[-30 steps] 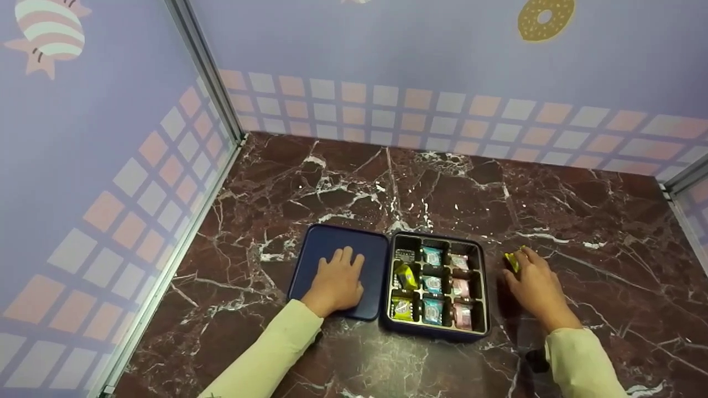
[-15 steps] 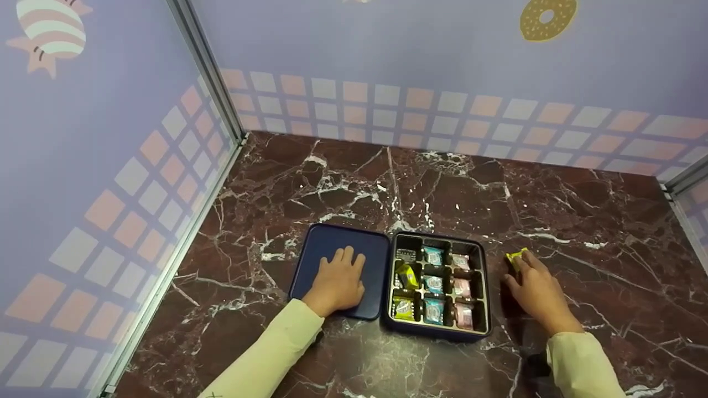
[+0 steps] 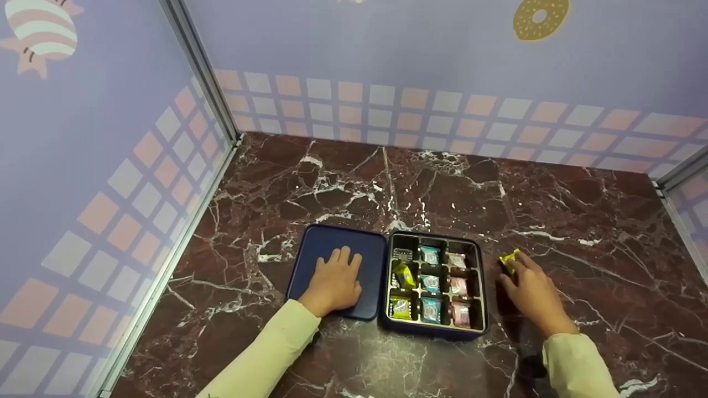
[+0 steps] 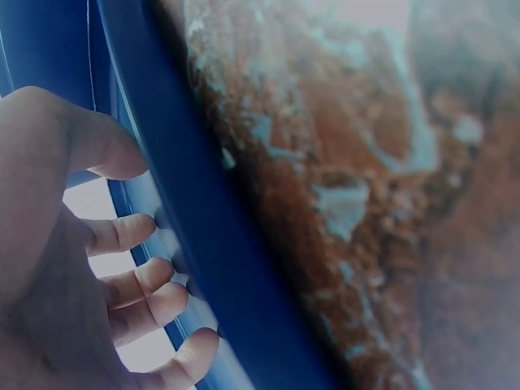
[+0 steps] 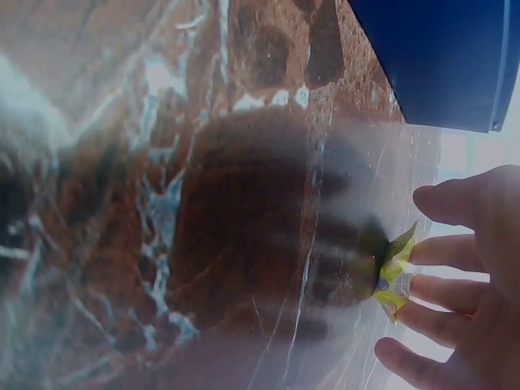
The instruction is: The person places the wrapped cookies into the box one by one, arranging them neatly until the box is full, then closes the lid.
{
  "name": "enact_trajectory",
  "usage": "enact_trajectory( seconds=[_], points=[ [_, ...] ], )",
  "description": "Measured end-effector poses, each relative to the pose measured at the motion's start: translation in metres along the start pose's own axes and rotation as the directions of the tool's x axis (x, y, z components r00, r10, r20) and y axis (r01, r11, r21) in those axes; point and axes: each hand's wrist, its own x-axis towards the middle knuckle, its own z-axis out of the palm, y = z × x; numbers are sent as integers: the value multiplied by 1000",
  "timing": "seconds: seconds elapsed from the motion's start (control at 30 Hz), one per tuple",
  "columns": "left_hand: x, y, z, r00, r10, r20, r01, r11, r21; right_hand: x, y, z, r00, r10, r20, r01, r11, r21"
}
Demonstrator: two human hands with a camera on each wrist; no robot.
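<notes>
My left hand (image 3: pixel 333 281) rests, fingers spread, on the dark blue lid (image 3: pixel 365 296), which lies flat left of the box. Several fingertips touch the lid in the left wrist view. To the right of the box, my right hand (image 3: pixel 534 291) touches a yellow wrapped candy (image 5: pixel 396 280) on the table with its fingertips; the thumb stands apart from it. The blue box (image 3: pixel 437 331) has a divided tray with yellow, blue and pink wrapped candies. One yellow candy (image 3: pixel 406 275) sits tilted in the left middle compartment. The far left compartment (image 3: pixel 402 254) holds no candy.
The dark red marble table (image 3: pixel 442 193) has white veins. A purple wall (image 3: pixel 387 50) with printed squares rises at the back, and another wall (image 3: pixel 110 138) stands on the left. The lid and box lie side by side.
The yellow candy by my right hand has turned, so it lies more crosswise and shows more beyond the fingertips. My left hand stays on the lid.
</notes>
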Motion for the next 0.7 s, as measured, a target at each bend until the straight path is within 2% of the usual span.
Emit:
enact_trajectory(
  seconds=[0.3,0.7],
  points=[
    [0,-3,1,1000,-6,14,6,1000,-19,-5,-4,0,1000,-6,15,6,1000,7],
    [0,-2,4,999,22,-46,-22,1000,-1,-6,-1,-2,999,-12,-32,15,997,73]
  ],
)
